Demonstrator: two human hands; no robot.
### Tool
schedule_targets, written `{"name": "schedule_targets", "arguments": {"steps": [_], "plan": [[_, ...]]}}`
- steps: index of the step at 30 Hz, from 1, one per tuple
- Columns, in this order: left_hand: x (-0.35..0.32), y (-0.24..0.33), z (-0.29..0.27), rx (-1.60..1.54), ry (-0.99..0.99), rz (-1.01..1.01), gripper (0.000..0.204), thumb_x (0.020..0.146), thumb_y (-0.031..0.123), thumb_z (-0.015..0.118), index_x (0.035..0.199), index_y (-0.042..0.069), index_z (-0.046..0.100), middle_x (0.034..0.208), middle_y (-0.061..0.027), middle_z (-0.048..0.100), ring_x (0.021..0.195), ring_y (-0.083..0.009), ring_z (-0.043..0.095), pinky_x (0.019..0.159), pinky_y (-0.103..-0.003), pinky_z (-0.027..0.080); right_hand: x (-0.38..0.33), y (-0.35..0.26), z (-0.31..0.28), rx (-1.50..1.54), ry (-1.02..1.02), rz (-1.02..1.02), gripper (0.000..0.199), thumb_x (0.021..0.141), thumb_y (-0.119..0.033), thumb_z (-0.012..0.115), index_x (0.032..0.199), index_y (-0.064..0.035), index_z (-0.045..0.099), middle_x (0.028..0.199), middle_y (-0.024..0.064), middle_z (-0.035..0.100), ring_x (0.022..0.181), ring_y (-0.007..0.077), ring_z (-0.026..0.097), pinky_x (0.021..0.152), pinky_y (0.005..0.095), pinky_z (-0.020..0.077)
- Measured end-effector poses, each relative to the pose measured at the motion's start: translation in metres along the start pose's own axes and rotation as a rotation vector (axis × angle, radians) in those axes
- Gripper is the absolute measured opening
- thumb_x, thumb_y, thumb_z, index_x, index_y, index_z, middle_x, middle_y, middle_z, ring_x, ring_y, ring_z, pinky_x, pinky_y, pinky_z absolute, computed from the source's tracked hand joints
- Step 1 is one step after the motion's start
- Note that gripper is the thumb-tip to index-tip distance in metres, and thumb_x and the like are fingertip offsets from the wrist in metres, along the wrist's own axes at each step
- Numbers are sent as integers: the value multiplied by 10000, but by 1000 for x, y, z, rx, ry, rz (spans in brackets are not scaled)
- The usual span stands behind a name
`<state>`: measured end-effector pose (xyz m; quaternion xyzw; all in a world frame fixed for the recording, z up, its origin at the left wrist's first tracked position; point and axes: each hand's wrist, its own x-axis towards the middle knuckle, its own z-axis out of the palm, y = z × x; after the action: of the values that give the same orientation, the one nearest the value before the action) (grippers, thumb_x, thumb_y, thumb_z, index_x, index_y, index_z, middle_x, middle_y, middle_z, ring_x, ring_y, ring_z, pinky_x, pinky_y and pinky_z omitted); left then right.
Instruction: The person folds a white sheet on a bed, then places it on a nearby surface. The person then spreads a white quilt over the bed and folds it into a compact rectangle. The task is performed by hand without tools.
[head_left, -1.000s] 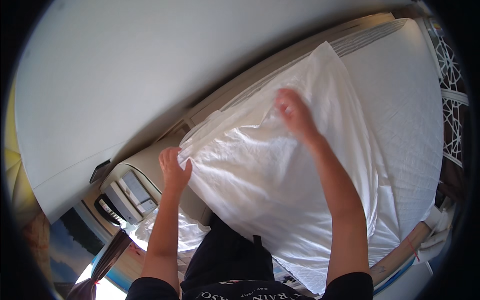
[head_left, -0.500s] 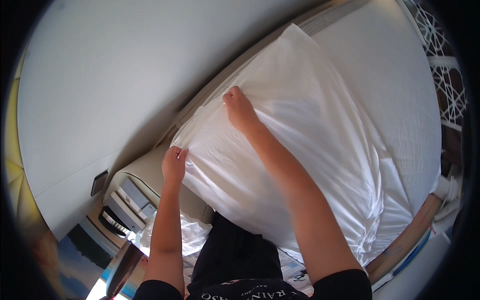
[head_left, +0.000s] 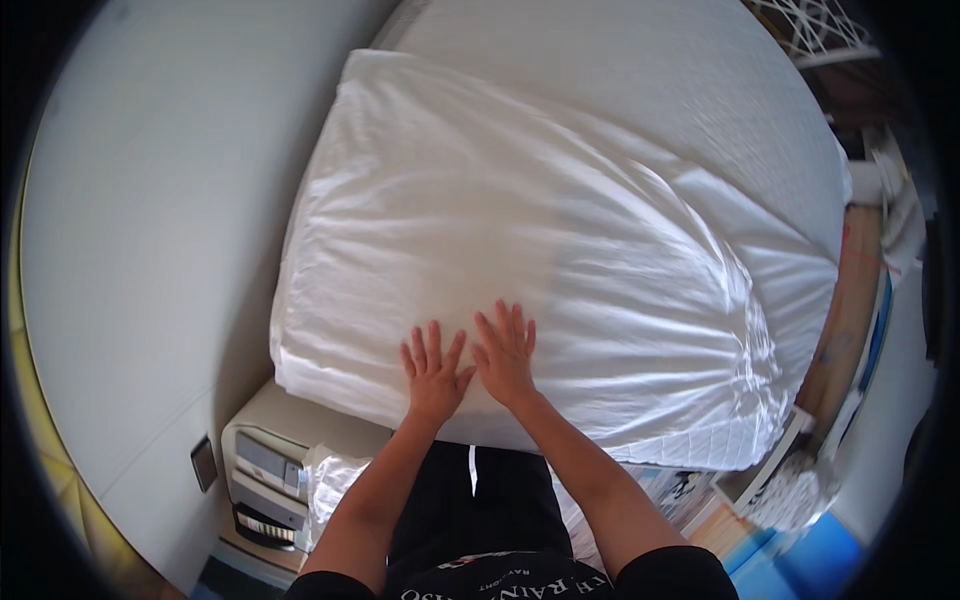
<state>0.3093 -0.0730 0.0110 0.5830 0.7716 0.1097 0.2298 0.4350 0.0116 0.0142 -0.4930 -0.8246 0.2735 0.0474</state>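
A white fitted sheet (head_left: 420, 210) lies over the near part of a mattress, fairly smooth on the left and creased toward the right. My left hand (head_left: 435, 380) rests flat on it near the front edge, fingers spread. Just beside it, my right hand (head_left: 507, 355) also lies palm down with fingers apart. Neither hand holds anything. Beyond the sheet, the pale mattress (head_left: 640, 70) shows its bare top. At the near right corner the sheet bunches into gathered folds.
A white wall (head_left: 150, 200) runs along the left of the bed. By the near left corner stand a beige nightstand (head_left: 300, 415) with grey boxes and a clear plastic bag (head_left: 335, 485). A white lattice (head_left: 815, 25) is at the far right, a wooden board (head_left: 850, 300) along the right side.
Both hands have let go of the sheet's left edge and moved right and nearer, now lying flat on it. The sheet's left side is now down along the mattress edge. My view has turned.
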Motion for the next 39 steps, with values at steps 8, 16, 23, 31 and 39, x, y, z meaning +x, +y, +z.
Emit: {"name": "schedule_targets", "arguments": {"steps": [8, 16, 23, 31, 39], "plan": [[0, 9, 15, 191, -214, -76, 816, 816, 522, 585, 1472, 213, 212, 1541, -166, -41, 1397, -413, -95, 1052, -637, -67, -101, 168, -45, -344, 146, 561, 700, 878, -542, 477, 1462, -230, 248, 1528, 101, 164, 1402, 348, 127, 1078, 574, 137], [0, 121, 59, 226, -99, 254, 848, 831, 467, 575, 1472, 98, 160, 1525, -214, 48, 1394, -439, 23, 1088, -590, 80, -102, 173, -59, -95, 246, 471, 636, 891, -417, 526, 1443, -196, 298, 1529, 127, 144, 1402, 353, 123, 1084, 571, 119], [-55, 244, 133, 173, -237, 159, 765, 823, 380, 612, 1437, 83, 266, 1511, -227, 123, 1393, -440, 52, 1095, -563, 110, -201, 267, -93, -100, 150, 314, 548, 885, -352, 546, 1394, -234, 381, 1501, 28, 262, 1411, 244, 160, 1109, 539, 60], [-167, 283, 197, -519, -324, -617, 563, 744, 361, 749, 1162, 57, 525, 1132, -176, 507, 1069, -354, 483, 953, -492, 378, -374, 433, -160, -111, 746, 1079, 744, 820, -320, 672, 1416, -90, 289, 1454, 167, 213, 1293, 349, 303, 1024, 516, 279], [-166, 325, 240, -1827, -188, -1290, 380, 866, 348, 648, 1150, 119, 544, 1105, -47, 595, 995, -207, 573, 788, -359, 518, -434, 547, -163, 1738, 1182, 1139, 291, 838, -266, 700, 1025, -96, 556, 856, -3, 617, 736, 92, 583, 591, 232, 463]]}}
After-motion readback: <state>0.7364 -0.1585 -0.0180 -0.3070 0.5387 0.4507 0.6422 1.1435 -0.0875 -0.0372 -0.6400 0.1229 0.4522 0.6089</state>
